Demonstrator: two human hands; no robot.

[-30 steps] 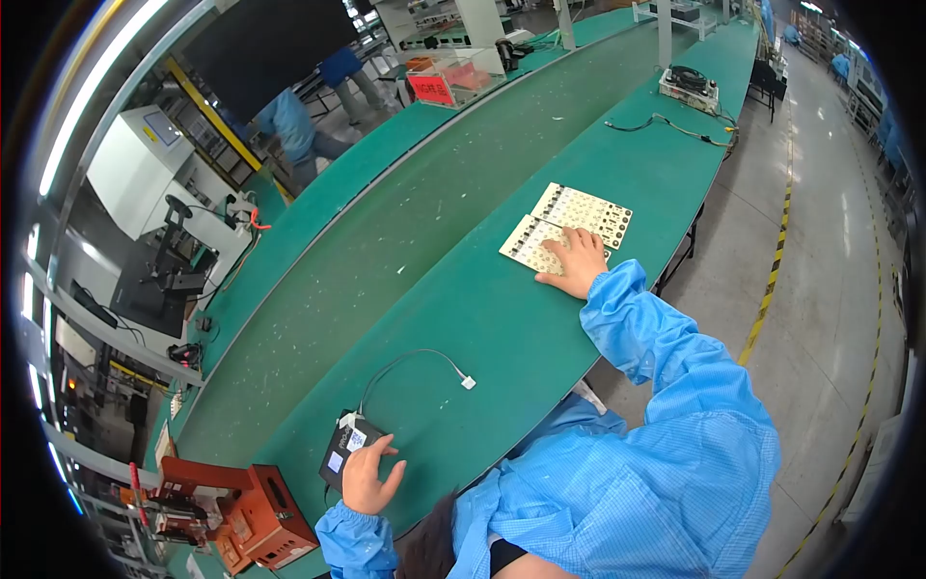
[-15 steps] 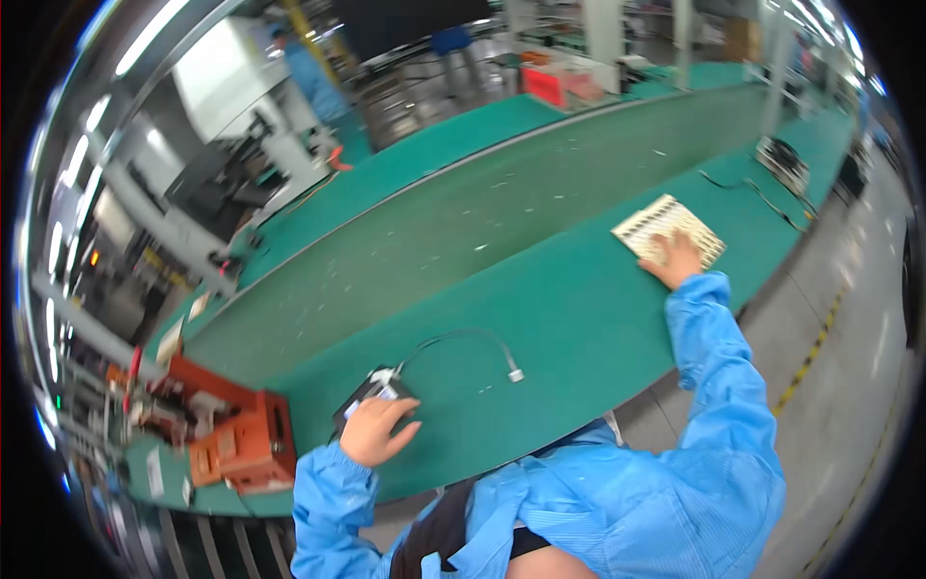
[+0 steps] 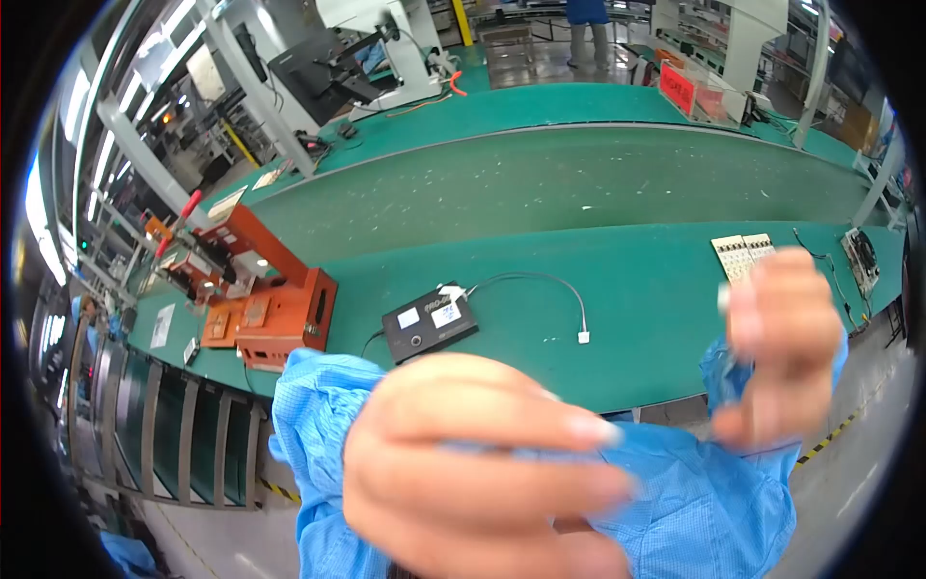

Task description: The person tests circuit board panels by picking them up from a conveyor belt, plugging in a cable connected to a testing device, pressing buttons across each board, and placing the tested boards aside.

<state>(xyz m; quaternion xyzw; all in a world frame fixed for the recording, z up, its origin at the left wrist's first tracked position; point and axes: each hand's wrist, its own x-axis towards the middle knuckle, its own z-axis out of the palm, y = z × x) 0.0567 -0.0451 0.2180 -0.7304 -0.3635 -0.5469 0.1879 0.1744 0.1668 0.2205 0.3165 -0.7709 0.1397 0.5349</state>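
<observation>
My left hand (image 3: 473,463) is raised close to the camera, its fingers stretched out to the right and somewhat blurred; I see nothing held in it. My right hand (image 3: 783,338) is also lifted, fingers bent and smeared by motion, so whether it holds anything is unclear. Beyond my left hand, a black box (image 3: 429,326) with white labels lies on the green bench. From it a thin cable (image 3: 540,277) curves right to a small white connector (image 3: 583,337). Behind my right hand is a cream-coloured panel (image 3: 735,253) of small parts, partly covered by the fingers.
An orange fixture (image 3: 289,314) with a red-handled clamp stands at the left of the green bench (image 3: 637,289). A dark device with wires (image 3: 861,259) lies at the far right. Behind a sunken green strip runs another bench, with a monitor (image 3: 323,77) and a red-fronted bin (image 3: 677,90).
Both hands have risen towards the camera: my left from beside the black box, my right off the cream panel. The view has turned and levelled.
</observation>
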